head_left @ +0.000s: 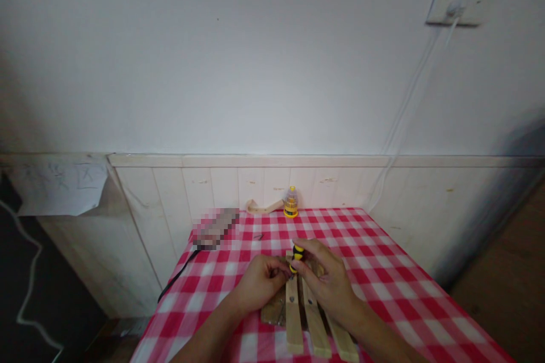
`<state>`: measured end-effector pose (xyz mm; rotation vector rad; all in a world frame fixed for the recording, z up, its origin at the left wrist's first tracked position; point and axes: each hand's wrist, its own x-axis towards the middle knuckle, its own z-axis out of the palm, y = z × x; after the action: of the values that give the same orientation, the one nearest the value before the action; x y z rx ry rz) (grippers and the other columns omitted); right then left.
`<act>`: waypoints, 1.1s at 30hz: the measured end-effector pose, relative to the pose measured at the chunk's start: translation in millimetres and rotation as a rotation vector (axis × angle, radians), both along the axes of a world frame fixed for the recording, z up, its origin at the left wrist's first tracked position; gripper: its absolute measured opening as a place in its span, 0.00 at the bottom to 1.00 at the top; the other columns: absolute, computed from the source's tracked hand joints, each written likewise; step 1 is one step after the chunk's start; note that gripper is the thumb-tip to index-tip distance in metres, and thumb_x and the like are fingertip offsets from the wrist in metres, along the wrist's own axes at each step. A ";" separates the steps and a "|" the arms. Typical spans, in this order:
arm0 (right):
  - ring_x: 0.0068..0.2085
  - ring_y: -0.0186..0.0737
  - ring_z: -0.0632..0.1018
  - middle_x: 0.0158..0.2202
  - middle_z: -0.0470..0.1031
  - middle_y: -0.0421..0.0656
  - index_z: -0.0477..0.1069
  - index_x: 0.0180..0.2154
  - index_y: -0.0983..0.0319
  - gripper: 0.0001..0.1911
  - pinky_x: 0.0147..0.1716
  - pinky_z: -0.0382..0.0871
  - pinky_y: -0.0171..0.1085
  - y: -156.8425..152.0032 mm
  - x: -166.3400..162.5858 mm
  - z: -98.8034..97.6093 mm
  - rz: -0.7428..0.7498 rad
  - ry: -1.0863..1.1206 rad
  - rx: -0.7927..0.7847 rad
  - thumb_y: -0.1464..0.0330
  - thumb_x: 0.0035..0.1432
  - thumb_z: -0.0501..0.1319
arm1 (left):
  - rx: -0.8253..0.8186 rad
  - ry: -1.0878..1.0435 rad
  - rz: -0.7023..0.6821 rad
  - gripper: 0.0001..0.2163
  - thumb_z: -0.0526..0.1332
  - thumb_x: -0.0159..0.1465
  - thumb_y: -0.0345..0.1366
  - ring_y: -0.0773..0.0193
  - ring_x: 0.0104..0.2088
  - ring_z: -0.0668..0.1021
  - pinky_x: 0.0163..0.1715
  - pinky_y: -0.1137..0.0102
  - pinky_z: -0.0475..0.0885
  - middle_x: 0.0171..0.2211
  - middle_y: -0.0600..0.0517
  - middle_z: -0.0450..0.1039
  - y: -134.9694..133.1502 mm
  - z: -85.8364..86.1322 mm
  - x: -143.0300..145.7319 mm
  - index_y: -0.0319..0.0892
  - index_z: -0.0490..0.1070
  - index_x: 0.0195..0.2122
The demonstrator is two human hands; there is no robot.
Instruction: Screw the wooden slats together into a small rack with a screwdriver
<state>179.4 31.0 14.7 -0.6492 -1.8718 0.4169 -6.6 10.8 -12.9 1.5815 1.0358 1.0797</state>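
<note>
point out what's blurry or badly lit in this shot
Head view: light soft and dim, the wall brightest mid-frame and darker toward the corners; head view: the socket smeared, the paper sheet blurred; head view: left hand, right hand and yellow-and-black tool clearer; head view: a pixelated patch masks detail.

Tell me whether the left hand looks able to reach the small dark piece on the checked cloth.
Probably yes: the small dark piece lies just beyond the left hand, with only checked cloth between. That hand, though, is pinched close to the lower end of the screwdriver.
</note>
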 end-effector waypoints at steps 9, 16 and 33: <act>0.46 0.45 0.85 0.48 0.83 0.48 0.74 0.56 0.56 0.17 0.47 0.82 0.43 -8.0 1.7 6.4 0.058 -0.017 -0.117 0.68 0.68 0.60 | -0.007 -0.029 -0.038 0.10 0.63 0.64 0.39 0.59 0.40 0.81 0.41 0.70 0.71 0.37 0.46 0.83 0.9 -2.0 -0.9 0.39 0.82 0.32; 0.44 0.45 0.85 0.46 0.84 0.46 0.75 0.56 0.54 0.17 0.45 0.82 0.43 -2.4 0.8 0.1 0.023 0.000 -0.087 0.69 0.66 0.63 | -0.007 -0.040 -0.028 0.09 0.63 0.63 0.35 0.62 0.35 0.80 0.36 0.71 0.69 0.35 0.47 0.82 3.1 -7.7 -1.0 0.38 0.81 0.31; 0.39 0.41 0.85 0.40 0.84 0.43 0.77 0.51 0.55 0.17 0.40 0.80 0.37 -0.8 -3.9 1.7 0.040 0.129 -0.123 0.71 0.60 0.67 | -0.012 -0.027 -0.003 0.08 0.62 0.61 0.32 0.62 0.35 0.81 0.36 0.71 0.70 0.33 0.48 0.83 2.5 -6.4 -1.5 0.38 0.81 0.30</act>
<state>175.5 30.2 16.5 -0.6517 -1.7488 0.5905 -8.0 13.4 -19.4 1.5548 1.0199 1.0875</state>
